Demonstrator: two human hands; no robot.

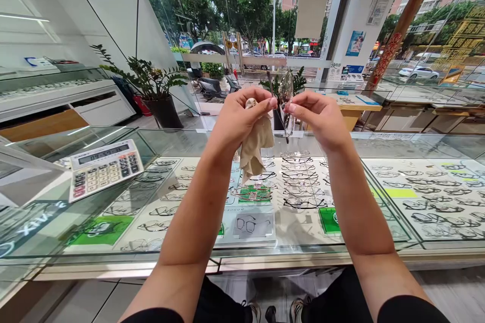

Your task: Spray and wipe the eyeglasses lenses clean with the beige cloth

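Both my hands are raised above a glass display counter (pixel 197 141). My left hand (pixel 238 118) is closed around a beige cleaning cloth (pixel 255 149) that hangs down from its fingers. My right hand (pixel 316 116) pinches a pair of glasses (pixel 285 96), held upright and seen edge-on between the two hands. The thumb and fingertips of both hands meet at the glasses. Under the counter glass lie rows of several spectacle frames (pixel 299 186) on trays.
A calculator (pixel 104 167) rests on the counter top at the left. Potted plants (pixel 151 83) stand behind the counter near the shop window. More glass cases run along the left and right. My knees and shoes (pixel 273 310) show below the counter edge.
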